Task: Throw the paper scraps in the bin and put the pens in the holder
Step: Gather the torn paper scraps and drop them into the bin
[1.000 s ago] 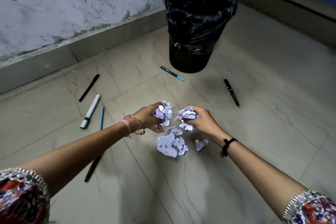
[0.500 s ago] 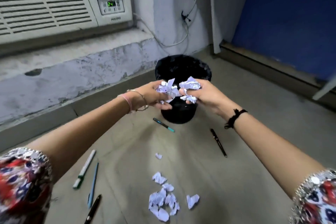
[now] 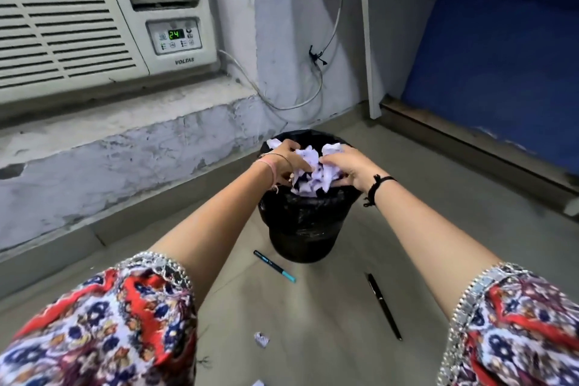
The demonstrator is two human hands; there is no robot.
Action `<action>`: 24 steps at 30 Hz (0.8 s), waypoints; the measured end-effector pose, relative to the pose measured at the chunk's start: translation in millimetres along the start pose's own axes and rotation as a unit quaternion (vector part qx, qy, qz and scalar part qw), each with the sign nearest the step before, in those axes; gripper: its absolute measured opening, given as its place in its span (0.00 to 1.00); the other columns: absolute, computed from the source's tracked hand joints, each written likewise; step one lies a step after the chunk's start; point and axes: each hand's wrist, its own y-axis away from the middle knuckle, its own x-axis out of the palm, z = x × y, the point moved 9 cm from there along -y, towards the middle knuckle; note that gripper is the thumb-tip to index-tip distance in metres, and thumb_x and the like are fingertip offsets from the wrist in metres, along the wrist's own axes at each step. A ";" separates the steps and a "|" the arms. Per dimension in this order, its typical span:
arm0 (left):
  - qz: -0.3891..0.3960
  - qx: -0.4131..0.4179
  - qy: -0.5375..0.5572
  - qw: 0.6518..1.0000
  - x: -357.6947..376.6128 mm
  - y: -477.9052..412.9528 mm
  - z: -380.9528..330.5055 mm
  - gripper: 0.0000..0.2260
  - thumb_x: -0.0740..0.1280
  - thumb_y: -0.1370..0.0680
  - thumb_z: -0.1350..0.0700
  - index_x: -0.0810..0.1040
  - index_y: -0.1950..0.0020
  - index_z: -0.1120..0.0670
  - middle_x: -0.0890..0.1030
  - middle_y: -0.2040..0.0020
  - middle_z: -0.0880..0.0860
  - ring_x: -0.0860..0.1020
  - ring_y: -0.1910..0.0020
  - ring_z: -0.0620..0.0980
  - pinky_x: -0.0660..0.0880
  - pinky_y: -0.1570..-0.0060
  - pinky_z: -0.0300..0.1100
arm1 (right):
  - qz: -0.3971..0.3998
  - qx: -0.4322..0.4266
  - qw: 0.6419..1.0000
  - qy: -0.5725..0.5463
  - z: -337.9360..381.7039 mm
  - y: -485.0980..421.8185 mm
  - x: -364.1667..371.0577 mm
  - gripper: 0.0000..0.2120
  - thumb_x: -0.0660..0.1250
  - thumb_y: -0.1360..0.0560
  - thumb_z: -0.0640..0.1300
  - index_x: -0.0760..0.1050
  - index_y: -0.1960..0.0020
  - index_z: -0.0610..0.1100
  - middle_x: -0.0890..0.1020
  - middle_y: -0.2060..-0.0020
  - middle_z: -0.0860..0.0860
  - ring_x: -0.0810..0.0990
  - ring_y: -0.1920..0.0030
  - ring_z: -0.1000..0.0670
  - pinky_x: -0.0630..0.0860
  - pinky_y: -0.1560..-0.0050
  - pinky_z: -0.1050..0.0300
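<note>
A black bin (image 3: 300,229) lined with a black bag stands on the floor ahead of me. Both my hands are over its mouth. My left hand (image 3: 286,161) and my right hand (image 3: 346,168) press a bunch of white paper scraps (image 3: 310,171) between them, just above the rim. A dark pen with a teal end (image 3: 274,266) lies in front of the bin. A black pen (image 3: 384,305) lies to its right. One small paper scrap (image 3: 261,339) lies on the floor near me. No pen holder is in view.
A window air conditioner (image 3: 94,16) sits on a ledge at the left, with a white cable (image 3: 282,105) hanging down the wall behind the bin. A blue mattress (image 3: 501,72) on a low frame runs along the right side.
My hands rose from the floor pile with the scraps and moved forward over the bin's mouth. My view lifted, so the remaining pile and the left pens have dropped out of view.
</note>
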 end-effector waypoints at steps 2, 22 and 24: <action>-0.024 -0.006 -0.012 1.000 -2.8 -4.6 2.7 0.26 0.68 0.28 0.64 0.67 0.33 0.50 0.71 0.50 0.55 0.71 0.52 0.53 0.77 0.55 0.50 | 0.001 0.028 0.999 0.031 -7.8 -6.8 -0.1 0.15 0.63 0.25 0.36 0.71 0.39 0.44 0.76 0.46 0.43 0.73 0.48 0.43 0.77 0.47 0.42; 0.012 0.068 -0.261 0.963 24.0 85.8 198.0 0.08 0.64 0.26 0.60 0.78 0.47 0.54 0.82 0.48 0.57 0.80 0.50 0.54 0.78 0.53 0.43 | 0.070 -0.126 0.963 0.227 -157.0 130.4 94.2 0.05 0.68 0.26 0.39 0.81 0.52 0.41 0.83 0.61 0.44 0.80 0.65 0.49 0.83 0.58 0.55; 0.043 0.074 -0.360 0.929 36.0 88.2 243.5 0.18 0.66 0.24 0.55 0.73 0.35 0.56 0.77 0.37 0.57 0.76 0.39 0.55 0.71 0.42 0.42 | 0.105 -0.118 0.943 0.293 -196.5 144.7 108.7 0.09 0.67 0.26 0.40 0.81 0.47 0.42 0.84 0.52 0.44 0.81 0.58 0.49 0.77 0.52 0.62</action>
